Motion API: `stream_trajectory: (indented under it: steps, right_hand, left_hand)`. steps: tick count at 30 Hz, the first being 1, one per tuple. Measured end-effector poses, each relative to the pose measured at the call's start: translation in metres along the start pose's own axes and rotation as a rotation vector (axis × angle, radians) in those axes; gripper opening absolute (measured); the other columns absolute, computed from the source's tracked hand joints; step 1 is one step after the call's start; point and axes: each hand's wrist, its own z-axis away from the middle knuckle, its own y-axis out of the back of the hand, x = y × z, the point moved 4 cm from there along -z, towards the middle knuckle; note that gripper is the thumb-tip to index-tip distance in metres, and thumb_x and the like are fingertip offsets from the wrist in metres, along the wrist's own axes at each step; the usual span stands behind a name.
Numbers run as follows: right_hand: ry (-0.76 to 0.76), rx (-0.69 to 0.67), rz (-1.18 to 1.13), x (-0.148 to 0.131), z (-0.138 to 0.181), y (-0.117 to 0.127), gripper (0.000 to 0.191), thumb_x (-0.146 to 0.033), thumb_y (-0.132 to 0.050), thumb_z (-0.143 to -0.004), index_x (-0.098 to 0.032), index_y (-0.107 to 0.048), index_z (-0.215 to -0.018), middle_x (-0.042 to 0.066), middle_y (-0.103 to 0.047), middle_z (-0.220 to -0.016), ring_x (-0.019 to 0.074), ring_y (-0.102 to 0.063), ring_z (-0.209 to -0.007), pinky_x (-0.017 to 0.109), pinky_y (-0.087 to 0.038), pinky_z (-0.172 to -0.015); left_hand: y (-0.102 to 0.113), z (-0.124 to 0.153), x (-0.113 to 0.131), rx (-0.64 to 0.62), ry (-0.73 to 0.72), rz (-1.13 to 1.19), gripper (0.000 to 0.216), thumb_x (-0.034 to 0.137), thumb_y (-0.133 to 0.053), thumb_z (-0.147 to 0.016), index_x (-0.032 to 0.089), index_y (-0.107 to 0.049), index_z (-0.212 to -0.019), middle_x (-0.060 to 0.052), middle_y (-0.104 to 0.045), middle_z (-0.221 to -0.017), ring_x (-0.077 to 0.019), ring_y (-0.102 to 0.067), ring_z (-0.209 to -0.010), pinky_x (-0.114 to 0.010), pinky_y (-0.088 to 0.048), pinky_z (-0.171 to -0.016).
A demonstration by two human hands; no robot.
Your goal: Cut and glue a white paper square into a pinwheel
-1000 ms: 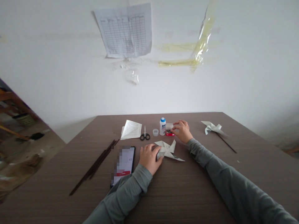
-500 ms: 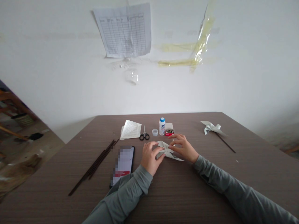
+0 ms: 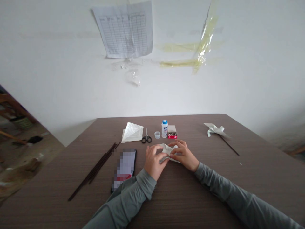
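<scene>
A folded white paper pinwheel [image 3: 167, 149] lies on the brown table [image 3: 181, 197] in front of me. My left hand [image 3: 152, 160] grips its left side with curled fingers. My right hand [image 3: 184, 156] covers its right side, fingertips pinched together at the paper's centre; whether a pin is in them I cannot make out. Just behind the hands stand a small red box of pins [image 3: 172, 132] with its lid open, a white glue bottle with a blue cap [image 3: 164, 128] and a clear cap [image 3: 157, 135].
Black-handled scissors [image 3: 146, 137] and folded paper sheets [image 3: 132, 132] lie at the back. Thin dark sticks [image 3: 95, 169] and a phone [image 3: 125, 168] are on the left. A finished pinwheel on a stick [image 3: 218, 133] rests at the right. A printed sheet [image 3: 125, 30] is on the wall.
My right hand left the pin box and came back to the paper pinwheel, closing in on its centre. My left hand stayed on the paper's left side.
</scene>
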Motion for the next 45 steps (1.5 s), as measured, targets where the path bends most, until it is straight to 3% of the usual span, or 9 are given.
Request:
stream_trajectory:
  steps: [19,26,38,45]
  right_hand:
    - [0.08,0.089,0.035,0.0083,0.0032,-0.009,0.014,-0.034,-0.104,-0.107,-0.035,-0.099,-0.094,0.013,-0.095,-0.145,0.0495,-0.068,-0.165,0.079,-0.056,-0.141]
    - [0.154,0.148,0.007,0.0061,0.0029,-0.0076,0.008,-0.033,-0.105,-0.105,-0.035,-0.099,-0.1,0.012,-0.095,-0.137,0.0434,-0.077,-0.151,0.072,-0.063,-0.135]
    - [0.162,0.184,-0.027,0.0035,0.0028,-0.0065,0.007,-0.034,-0.108,-0.103,-0.038,-0.103,-0.102,0.012,-0.095,-0.132,0.0452,-0.076,-0.151,0.074,-0.063,-0.135]
    - [0.167,0.201,-0.032,-0.0011,0.003,-0.0042,0.01,-0.041,-0.106,-0.105,-0.035,-0.101,-0.098,0.013,-0.094,-0.132,0.0448,-0.076,-0.147,0.075,-0.063,-0.134]
  left_hand:
    - [-0.0045,0.0021,-0.002,0.068,-0.004,-0.003,0.023,0.011,-0.105,-0.093,0.032,-0.101,-0.101,-0.013,-0.096,-0.134,-0.0434,-0.091,-0.137,-0.089,-0.063,-0.136]
    - [-0.0037,-0.0003,-0.0066,0.101,-0.009,0.002,0.022,0.013,-0.107,-0.093,0.032,-0.1,-0.101,-0.011,-0.095,-0.132,-0.0395,-0.093,-0.13,-0.076,-0.071,-0.13]
    - [-0.0011,-0.002,-0.0091,0.11,-0.026,0.053,0.023,0.01,-0.106,-0.096,0.031,-0.102,-0.102,-0.012,-0.096,-0.13,-0.0373,-0.094,-0.125,-0.066,-0.079,-0.118]
    - [0.0022,-0.0026,-0.0069,0.094,-0.027,0.056,0.017,0.013,-0.102,-0.103,0.03,-0.103,-0.104,-0.014,-0.096,-0.132,-0.038,-0.094,-0.126,-0.068,-0.078,-0.12]
